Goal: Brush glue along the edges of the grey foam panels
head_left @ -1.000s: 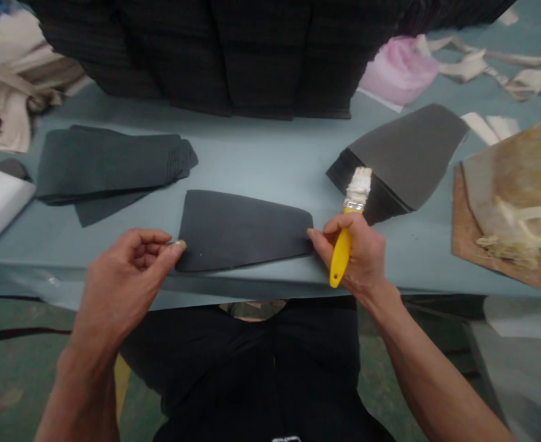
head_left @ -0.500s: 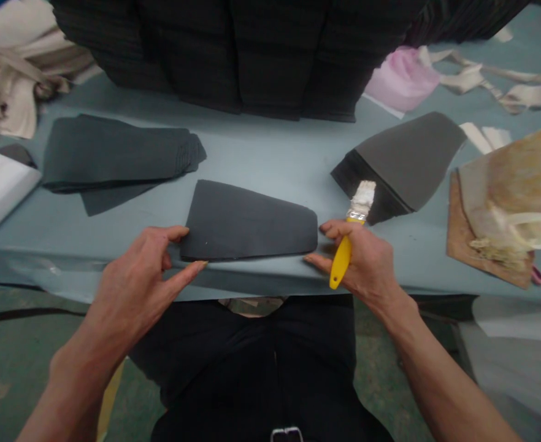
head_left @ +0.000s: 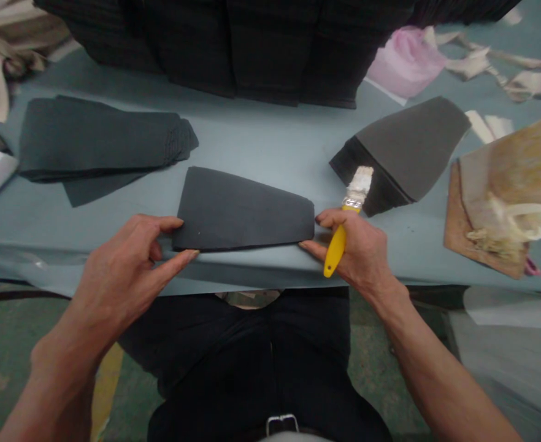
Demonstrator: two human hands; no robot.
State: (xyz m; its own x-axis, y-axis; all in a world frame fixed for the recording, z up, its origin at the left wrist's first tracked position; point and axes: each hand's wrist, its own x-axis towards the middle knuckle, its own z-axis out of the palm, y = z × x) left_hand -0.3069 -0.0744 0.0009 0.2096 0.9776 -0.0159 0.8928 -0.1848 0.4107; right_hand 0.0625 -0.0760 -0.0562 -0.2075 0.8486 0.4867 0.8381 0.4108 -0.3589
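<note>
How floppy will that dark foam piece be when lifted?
The dark foam sheet looks thin, so probably floppy; the similar stack at left drapes softly. It is likely light, and its matte face probably grips, not slides.

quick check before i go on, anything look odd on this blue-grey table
The yellow-handled flat paintbrush in the right hand looks odd: its bristles are matted into a white clump, perhaps dried adhesive, not separate hairs.
</note>
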